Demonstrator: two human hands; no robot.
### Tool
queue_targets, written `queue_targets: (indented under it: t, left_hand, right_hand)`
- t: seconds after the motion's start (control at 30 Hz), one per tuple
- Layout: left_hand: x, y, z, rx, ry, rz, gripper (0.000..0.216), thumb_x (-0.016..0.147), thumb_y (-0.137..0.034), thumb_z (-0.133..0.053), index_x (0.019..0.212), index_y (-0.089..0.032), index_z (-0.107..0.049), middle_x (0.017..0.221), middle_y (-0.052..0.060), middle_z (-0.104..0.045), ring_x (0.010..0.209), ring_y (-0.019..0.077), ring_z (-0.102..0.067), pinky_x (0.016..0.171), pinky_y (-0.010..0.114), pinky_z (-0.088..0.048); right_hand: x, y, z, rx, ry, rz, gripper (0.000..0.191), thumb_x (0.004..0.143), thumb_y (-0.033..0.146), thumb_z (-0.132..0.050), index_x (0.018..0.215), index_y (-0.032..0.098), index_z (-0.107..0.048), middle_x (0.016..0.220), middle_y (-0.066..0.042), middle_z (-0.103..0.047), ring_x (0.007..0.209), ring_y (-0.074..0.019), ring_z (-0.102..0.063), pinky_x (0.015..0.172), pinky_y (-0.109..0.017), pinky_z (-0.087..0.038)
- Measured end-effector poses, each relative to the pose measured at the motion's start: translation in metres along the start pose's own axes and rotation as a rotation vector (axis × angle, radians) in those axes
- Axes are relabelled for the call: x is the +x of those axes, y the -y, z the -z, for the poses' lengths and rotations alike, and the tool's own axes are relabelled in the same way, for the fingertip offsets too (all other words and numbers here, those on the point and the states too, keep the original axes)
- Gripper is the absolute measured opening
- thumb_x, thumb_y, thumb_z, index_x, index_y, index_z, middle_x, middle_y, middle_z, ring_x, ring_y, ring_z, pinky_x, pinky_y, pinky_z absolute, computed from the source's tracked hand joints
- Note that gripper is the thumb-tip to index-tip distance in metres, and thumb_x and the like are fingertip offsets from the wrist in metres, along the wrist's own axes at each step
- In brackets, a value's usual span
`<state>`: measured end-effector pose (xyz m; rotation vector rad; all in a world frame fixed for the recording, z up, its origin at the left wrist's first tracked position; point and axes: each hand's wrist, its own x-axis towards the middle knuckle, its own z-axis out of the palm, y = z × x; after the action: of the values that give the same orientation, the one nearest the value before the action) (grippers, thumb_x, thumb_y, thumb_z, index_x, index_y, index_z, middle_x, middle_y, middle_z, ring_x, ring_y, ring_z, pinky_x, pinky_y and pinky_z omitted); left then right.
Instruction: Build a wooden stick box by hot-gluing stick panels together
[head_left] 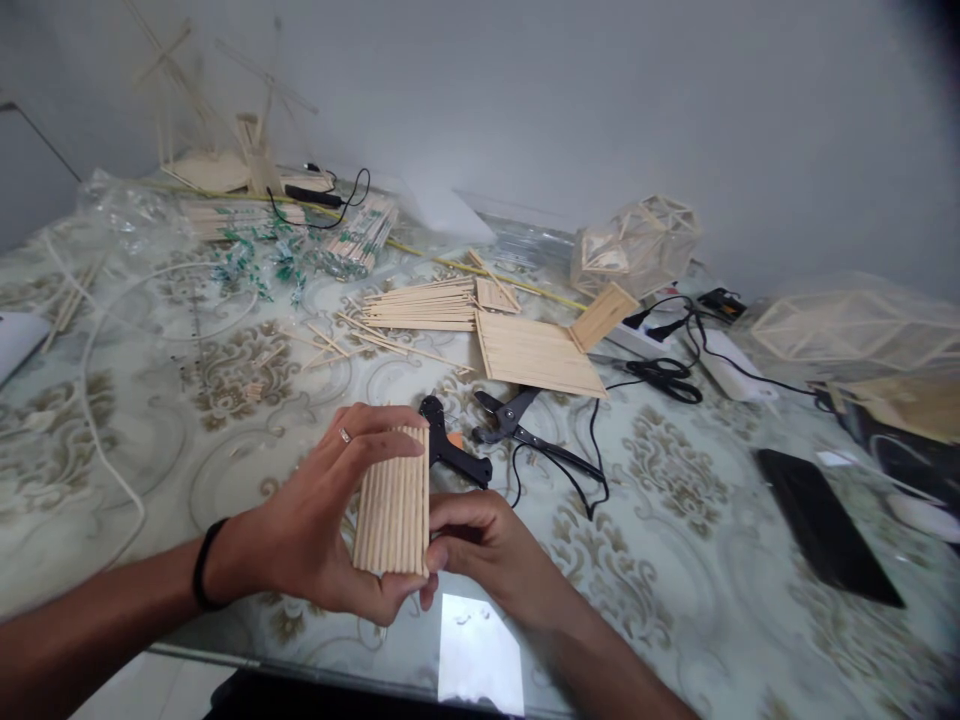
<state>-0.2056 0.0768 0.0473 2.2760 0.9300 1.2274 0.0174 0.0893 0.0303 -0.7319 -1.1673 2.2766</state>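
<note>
At the left edge of the glass-topped table point(712, 560) we see loose sticks and a plastic bag, with a tall stick frame point(217, 120) standing at the back. Our left hand point(315, 530) wraps the small stick panel point(392, 500), fingers over its top edge and thumb under its bottom edge; that grip is clamped on the panel. The panel stands upright just above the near table edge, between both hands. Our right hand point(487, 545) is curled against its lower right corner, fingertips pressing the edge, so it too is closed on the panel.

We judge the panel light and stiff along the sticks but weak across the glued joints, so it likely flexes or splits if squeezed flat; taking it by opposite edges, as now, suits it.

Just behind lie one black glue gun point(450, 450) and one pair of pliers point(517, 420). Farther back we count one pile of loose sticks point(424, 305), one larger flat panel point(536, 355) and one small panel point(604, 315) leaning on it. To the right lie one pair of scissors point(664, 378), two faceted stick lanterns point(637, 245) and one dark phone point(825, 525).
</note>
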Motion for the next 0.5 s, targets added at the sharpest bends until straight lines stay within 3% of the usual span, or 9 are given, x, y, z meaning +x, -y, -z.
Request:
queue_targets:
  t: [0.2,0.27,0.37,0.5]
  left_hand:
    - [0.0003,-0.0014,-0.0006,-0.025,0.039,0.012,0.092,0.07,-0.035,-0.083,0.149,-0.026,-0.038,0.135,0.017,-0.058,0.129,0.0411,-0.06,0.104,0.063,-0.05]
    - [0.0,-0.0015,-0.001,-0.026,0.044,0.007,0.092,0.069,-0.036,-0.082,0.149,-0.026,-0.038,0.136,0.016,-0.057,0.129,0.0404,-0.06,0.104,0.062,-0.05]
    - [-0.0002,-0.0015,-0.0005,-0.019,0.051,-0.002,0.092,0.068,-0.035,-0.081,0.149,-0.025,-0.037,0.134,0.016,-0.057,0.129,0.0406,-0.059,0.105,0.062,-0.049]
    - [0.0004,-0.0012,0.0018,-0.015,0.073,0.001,0.093,0.067,-0.033,-0.081,0.147,-0.027,-0.034,0.134,0.016,-0.057,0.129,0.0415,-0.059,0.106,0.064,-0.048]
  right_hand:
    - [0.0014,-0.0023,0.0006,0.021,-0.029,-0.024,0.03,0.072,0.035,-0.102,0.077,0.019,-0.077,0.071,0.002,-0.073,0.061,-0.0116,-0.067,0.061,-0.024,-0.056]
    - [0.0017,-0.0023,-0.0003,0.007,-0.066,0.036,0.034,0.07,0.032,-0.104,0.086,0.021,-0.077,0.078,0.003,-0.074,0.068,-0.0122,-0.068,0.065,-0.024,-0.056]
    - [0.0004,-0.0005,-0.0007,-0.089,-0.168,0.167,0.054,0.064,0.026,-0.106,0.108,0.026,-0.075,0.086,0.006,-0.072,0.077,-0.0124,-0.066,0.071,-0.024,-0.055]
    - [-0.0026,0.0035,0.0015,-0.218,-0.214,0.247,0.071,0.072,0.027,-0.103,0.135,0.032,-0.069,0.099,0.004,-0.071,0.079,-0.0133,-0.067,0.078,-0.03,-0.056]
